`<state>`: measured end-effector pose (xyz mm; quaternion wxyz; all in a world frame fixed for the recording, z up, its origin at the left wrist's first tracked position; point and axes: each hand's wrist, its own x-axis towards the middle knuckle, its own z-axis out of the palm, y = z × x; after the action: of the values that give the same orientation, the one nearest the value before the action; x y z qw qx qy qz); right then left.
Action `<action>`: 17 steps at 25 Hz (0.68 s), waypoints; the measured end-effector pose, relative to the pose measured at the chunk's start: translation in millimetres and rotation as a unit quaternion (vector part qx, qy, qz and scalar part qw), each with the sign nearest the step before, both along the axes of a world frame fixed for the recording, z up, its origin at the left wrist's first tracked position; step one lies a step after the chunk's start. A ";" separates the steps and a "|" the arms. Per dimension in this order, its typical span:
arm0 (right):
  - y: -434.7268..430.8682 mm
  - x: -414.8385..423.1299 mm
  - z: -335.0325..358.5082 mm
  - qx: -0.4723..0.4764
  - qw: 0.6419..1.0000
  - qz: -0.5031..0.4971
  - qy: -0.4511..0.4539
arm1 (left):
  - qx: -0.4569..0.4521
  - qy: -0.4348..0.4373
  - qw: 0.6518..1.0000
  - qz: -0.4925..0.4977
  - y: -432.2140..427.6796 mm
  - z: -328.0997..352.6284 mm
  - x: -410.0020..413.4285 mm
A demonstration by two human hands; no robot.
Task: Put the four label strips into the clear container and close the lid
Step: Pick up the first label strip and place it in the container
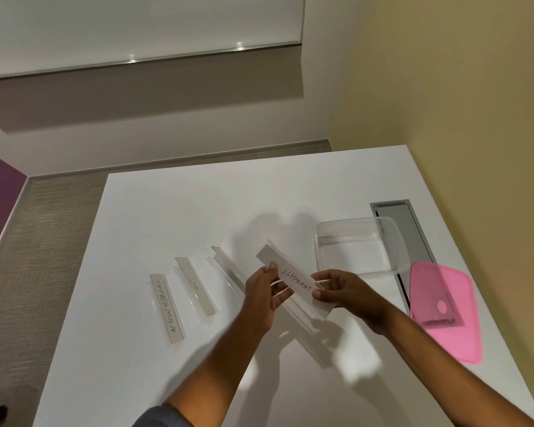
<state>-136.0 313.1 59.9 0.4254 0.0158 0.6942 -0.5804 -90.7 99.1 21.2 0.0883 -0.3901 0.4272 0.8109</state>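
On the white table (173,211), the leftmost thing is the "SUPERMAN" label strip (166,309), lying flat at about 8 o'clock from the hands, its long axis running from 11 to 5 o'clock. Just beside it to the right lies a second label strip (195,287) with faint writing too pale to read, parallel to the first and apart from it. Next comes a third label strip (225,272), a clear holder with its near end hidden behind the left hand.

The left hand (264,295) is closed on the "ELEPHANT" label strip (293,280), thumb on the front face and fingers behind, gripping at the strip's left edge near mid-length. The right hand (341,289) pinches the same strip from the other side, thumb and forefinger closed on its right edge by the last letters. The strip is lifted off the table, tilted from 11 to 5 o'clock, casting a shadow below.

At 1 o'clock from the hands stands the clear container (356,246), open, with no strips in it, its far right corner overlapping a grey recessed panel (409,229) set in the table. At 3 o'clock lies the pink lid (444,309), flat, partly over the same panel, near the container but apart from it. Nothing lies between the raised strip and the container's mouth.
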 end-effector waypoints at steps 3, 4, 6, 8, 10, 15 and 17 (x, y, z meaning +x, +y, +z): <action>13.0 -6.2 8.0 -0.001 1.000 0.019 -0.003 | -0.005 -0.006 1.000 -0.009 7.5 5.6 -1.4; 16.3 -8.2 7.2 0.008 1.000 0.025 0.004 | -0.006 -0.007 1.000 -0.008 12.0 8.3 -1.9; 20.6 -12.6 4.7 0.048 0.997 0.052 0.034 | -0.006 0.000 1.000 -0.002 21.8 11.8 -2.6; 21.8 -16.7 7.1 0.111 0.985 0.100 0.091 | 0.001 0.012 1.000 0.005 31.1 14.2 -3.5; 20.1 -20.2 10.7 0.190 0.956 0.157 0.161 | 0.005 0.014 1.000 0.007 39.9 15.0 -6.1; 27.9 -31.9 11.3 0.294 0.899 0.216 0.242 | 0.018 0.034 0.999 -0.004 61.6 17.9 -14.3; 38.4 -40.3 12.0 0.305 0.894 0.209 0.254 | 0.024 0.050 0.998 -0.022 68.3 19.2 -19.2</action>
<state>-176.3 351.5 71.9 0.3208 -0.1486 0.9087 -0.2219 -109.9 167.3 40.5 0.0936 -0.3374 0.4202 0.8372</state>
